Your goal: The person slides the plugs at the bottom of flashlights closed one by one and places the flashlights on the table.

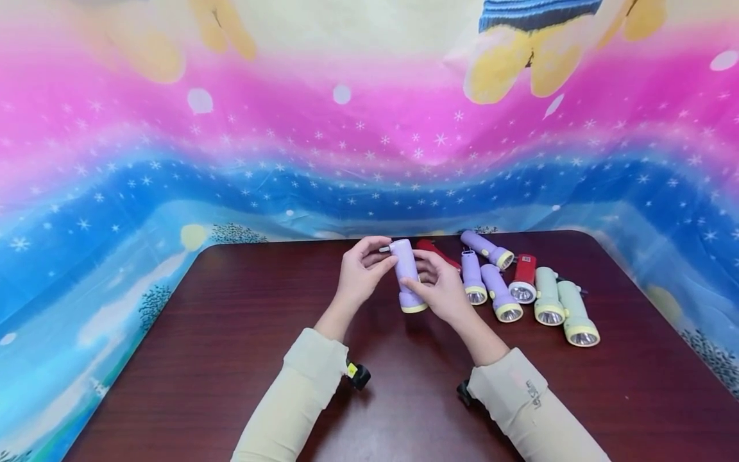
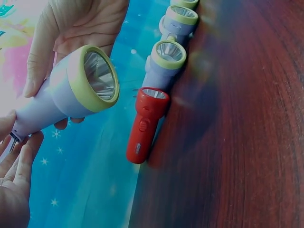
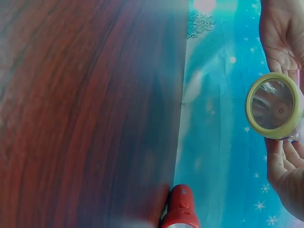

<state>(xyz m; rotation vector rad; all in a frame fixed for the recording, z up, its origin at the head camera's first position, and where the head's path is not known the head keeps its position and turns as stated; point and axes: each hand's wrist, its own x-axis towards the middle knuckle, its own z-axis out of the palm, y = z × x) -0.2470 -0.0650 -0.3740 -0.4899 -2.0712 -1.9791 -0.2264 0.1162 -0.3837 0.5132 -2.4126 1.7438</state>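
Both hands hold a purple flashlight [image 1: 405, 266] with a pale yellow rim, raised above the table with its lens end downward. My left hand [image 1: 359, 271] pinches the tail end, where a small metal plug [image 2: 14, 142] sticks out sideways. Thumb and fingers of my right hand [image 1: 443, 285] grip the body nearer the head from the other side. In the right wrist view the clear lens [image 3: 271, 105] faces the camera. A red flashlight [image 2: 147, 124] lies on the table behind the right hand, partly hidden by it in the head view.
To the right of the hands lie more flashlights: purple ones [image 1: 501, 296], a red one with a white head [image 1: 524, 273], and two pale green ones [image 1: 576, 311]. The dark wooden table [image 1: 231, 359] ends at a printed cloth backdrop [image 1: 323, 154].
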